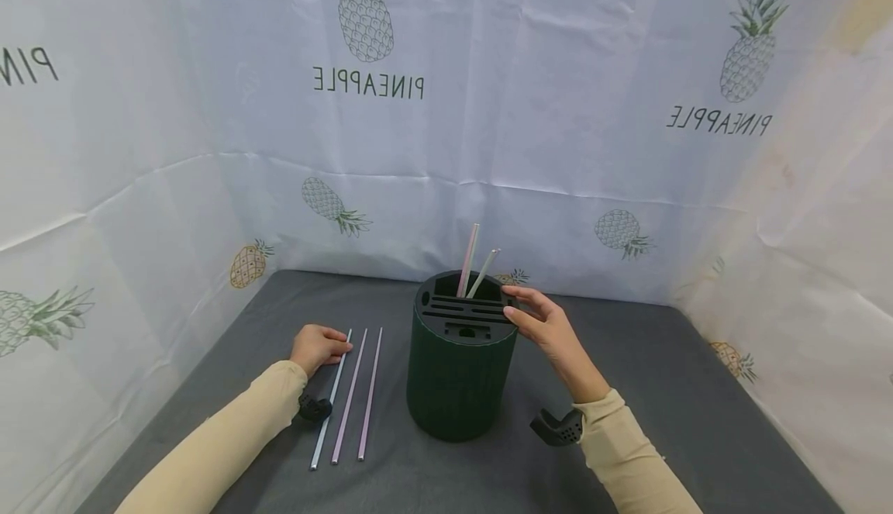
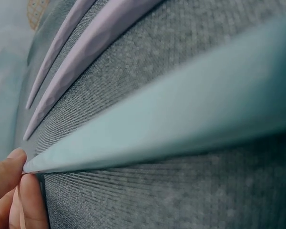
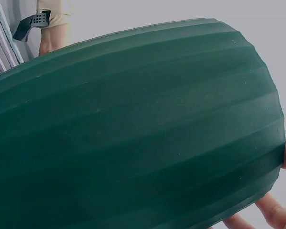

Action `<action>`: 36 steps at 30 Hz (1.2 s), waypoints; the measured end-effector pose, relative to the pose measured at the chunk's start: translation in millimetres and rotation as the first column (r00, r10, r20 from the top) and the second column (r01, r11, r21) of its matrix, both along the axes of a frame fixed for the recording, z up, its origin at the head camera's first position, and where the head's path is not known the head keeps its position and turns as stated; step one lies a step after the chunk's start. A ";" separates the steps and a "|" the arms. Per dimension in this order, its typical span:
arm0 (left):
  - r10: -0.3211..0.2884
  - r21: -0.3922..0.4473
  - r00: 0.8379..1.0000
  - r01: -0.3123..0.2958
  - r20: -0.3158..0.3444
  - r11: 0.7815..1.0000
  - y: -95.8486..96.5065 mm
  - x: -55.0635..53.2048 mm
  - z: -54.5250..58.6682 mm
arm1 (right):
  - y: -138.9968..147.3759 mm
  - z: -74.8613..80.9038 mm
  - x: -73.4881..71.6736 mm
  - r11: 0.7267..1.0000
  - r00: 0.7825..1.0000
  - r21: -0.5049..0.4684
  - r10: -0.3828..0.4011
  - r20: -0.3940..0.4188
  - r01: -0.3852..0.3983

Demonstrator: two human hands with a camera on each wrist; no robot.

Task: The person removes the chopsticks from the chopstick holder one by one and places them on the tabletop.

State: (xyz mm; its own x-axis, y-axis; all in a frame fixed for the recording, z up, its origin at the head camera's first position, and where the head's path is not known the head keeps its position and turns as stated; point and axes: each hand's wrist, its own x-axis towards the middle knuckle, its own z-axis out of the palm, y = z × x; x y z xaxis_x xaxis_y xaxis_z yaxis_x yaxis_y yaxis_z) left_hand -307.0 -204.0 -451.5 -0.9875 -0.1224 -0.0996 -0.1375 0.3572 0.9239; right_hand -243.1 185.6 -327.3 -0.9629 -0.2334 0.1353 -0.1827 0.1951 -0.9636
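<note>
At the far end of a pale blue chopstick (image 1: 328,417), my left hand (image 1: 320,346) pinches its thin tip between thumb and fingers. In the left wrist view the chopstick runs close to the camera over the grey cloth. Two pinkish-purple chopsticks, one in the middle (image 1: 350,398) and one on the right (image 1: 370,398), lie beside it, roughly parallel. My right hand (image 1: 551,332) holds the top right rim of a dark green, ribbed knife and utensil holder (image 1: 456,390). Its lower fingers are partly hidden behind the holder. A pink stick (image 1: 468,262) and a pale greenish stick (image 1: 483,274) protrude from the holder's rear compartment.
Dark grey cloth (image 1: 628,390) covers the table. White curtains with pineapple prints (image 1: 530,111) enclose the back and both sides. A black wrist device sits on each wrist, on the left (image 1: 315,408) and on the right (image 1: 558,427).
</note>
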 end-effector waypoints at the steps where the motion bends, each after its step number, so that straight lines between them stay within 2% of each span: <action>1: -0.001 0.000 1.000 0.001 0.000 1.000 -0.1 -0.5 -0.5 | 0.1 0.1 0.1 1.000 1.000 0.001 0.000 0.000 0.000; 11: -0.009 -0.008 1.000 0.009 -0.006 1.000 -0.5 -2.8 -1.5 | 0.0 -0.4 0.3 1.000 1.000 -0.002 0.002 -0.001 -0.002; 13: -0.013 -0.004 1.000 0.013 -0.004 1.000 -0.2 -1.6 1.4 | -0.1 -0.4 0.3 1.000 1.000 -0.003 0.003 -0.001 -0.003; 16: -0.029 0.025 0.999 0.029 -0.014 0.999 1.2 0.6 12.9 | -0.1 -0.4 0.4 1.000 1.000 0.000 0.007 -0.001 -0.007; 18: -0.054 0.062 0.998 0.056 -0.029 0.997 4.3 1.3 27.8 | 0.2 -0.3 0.6 1.000 1.000 0.001 0.007 0.000 -0.007; 20: -0.090 0.118 0.994 0.096 -0.054 0.988 9.9 1.5 49.0 | 0.9 0.0 1.1 1.000 1.000 0.003 0.004 -0.001 -0.004; 25: -0.193 0.210 0.971 0.220 -0.142 0.953 33.8 6.8 119.5 | 1.3 0.0 1.2 1.000 1.000 0.004 -0.002 -0.005 0.002; 28: -0.264 0.228 0.938 0.314 -0.223 0.922 54.5 12.3 160.6 | 1.5 -0.2 1.0 1.000 1.000 0.000 -0.001 -0.005 0.001; 31: -0.326 0.223 0.899 0.396 -0.291 0.891 79.1 18.7 191.9 | 1.4 -0.8 0.6 1.000 1.000 -0.004 0.003 0.001 -0.003; 34: -0.382 0.197 0.864 0.458 -0.328 0.867 104.1 24.3 209.9 | 0.9 -1.6 0.2 1.000 1.000 -0.007 0.003 0.005 -0.003; 36: -0.423 0.160 0.841 0.494 -0.337 0.854 118.9 27.4 215.4 | 0.4 -1.9 0.0 1.000 1.000 -0.008 0.003 0.007 -0.003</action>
